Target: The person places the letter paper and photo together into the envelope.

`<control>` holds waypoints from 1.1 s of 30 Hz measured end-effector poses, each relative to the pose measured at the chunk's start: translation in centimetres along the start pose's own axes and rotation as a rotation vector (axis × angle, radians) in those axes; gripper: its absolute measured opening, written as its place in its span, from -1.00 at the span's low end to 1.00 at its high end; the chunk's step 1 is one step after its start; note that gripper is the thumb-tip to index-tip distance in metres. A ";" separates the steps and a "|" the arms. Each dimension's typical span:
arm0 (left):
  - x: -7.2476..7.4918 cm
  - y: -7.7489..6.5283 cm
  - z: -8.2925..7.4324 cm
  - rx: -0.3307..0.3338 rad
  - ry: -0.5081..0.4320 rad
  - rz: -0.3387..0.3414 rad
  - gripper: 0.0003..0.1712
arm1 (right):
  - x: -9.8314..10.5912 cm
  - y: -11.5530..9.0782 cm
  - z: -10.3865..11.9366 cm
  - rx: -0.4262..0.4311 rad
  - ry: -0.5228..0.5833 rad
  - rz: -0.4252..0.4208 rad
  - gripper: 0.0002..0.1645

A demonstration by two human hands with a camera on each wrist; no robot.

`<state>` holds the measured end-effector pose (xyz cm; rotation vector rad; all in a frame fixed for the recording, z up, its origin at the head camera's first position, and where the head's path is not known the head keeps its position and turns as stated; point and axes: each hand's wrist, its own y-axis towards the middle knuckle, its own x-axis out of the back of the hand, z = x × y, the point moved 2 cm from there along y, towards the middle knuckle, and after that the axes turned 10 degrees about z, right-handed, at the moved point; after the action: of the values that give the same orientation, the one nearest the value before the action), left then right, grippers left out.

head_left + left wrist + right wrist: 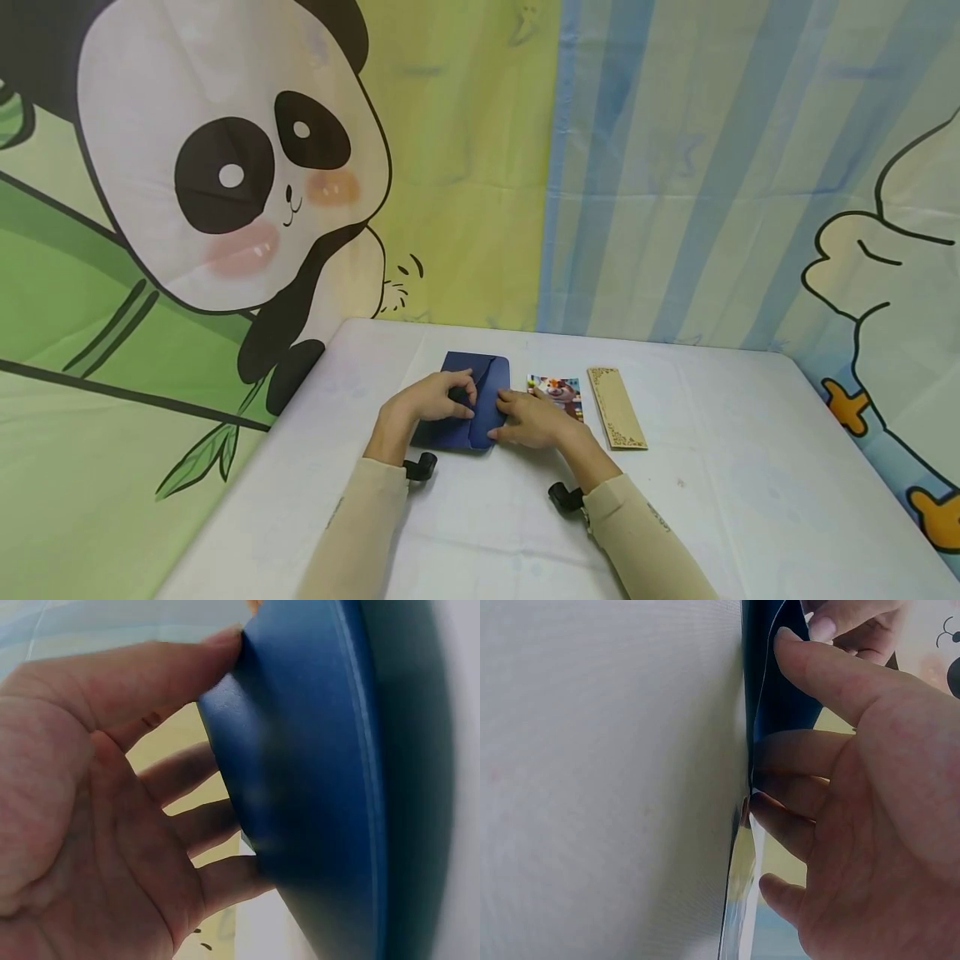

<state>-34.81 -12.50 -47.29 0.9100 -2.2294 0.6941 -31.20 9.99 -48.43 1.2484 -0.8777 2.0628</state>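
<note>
A dark blue envelope (491, 400) lies on the white table with its pointed flap folded toward the left. My left hand (435, 397) is over its middle, thumb and curled fingers at the flap's edge. In the left wrist view, the thumb is on the near face of the blue paper (307, 765) and the fingertips are hidden behind it. My right hand (536, 418) rests at the envelope's right side, its fingers fairly straight. Thumb and fingertips touch the blue paper (780, 705) in the right wrist view. Under that hand, a colourful picture card (562, 392) is partly covered.
To the right of the card lies a tan strip (617, 408) with ornamented ends. The white table (750, 467) runs back to a printed cloth backdrop (480, 167) with a panda. A black wrist camera (422, 467) sits at the left cuff, another (564, 497) at the right.
</note>
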 end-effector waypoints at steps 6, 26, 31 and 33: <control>0.1 -0.1 0.0 -0.015 0.005 0.014 -0.75 | -0.1 -0.1 0.0 -0.001 -0.001 0.001 -0.09; 0.2 -0.3 -0.4 -0.018 -0.002 0.029 -0.66 | -0.2 0.0 0.0 -0.007 0.003 -0.004 -0.08; 0.2 -0.3 -0.4 -0.004 0.007 0.009 -0.66 | -0.2 0.0 0.0 -0.009 0.002 -0.002 -0.08; 0.2 -0.4 -0.4 0.002 0.022 -0.001 -0.66 | -0.1 0.0 0.1 -0.011 0.000 0.000 -0.07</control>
<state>-34.53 -12.56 -46.77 0.9005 -2.2095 0.7031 -31.07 9.94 -48.52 1.2424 -0.8879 2.0555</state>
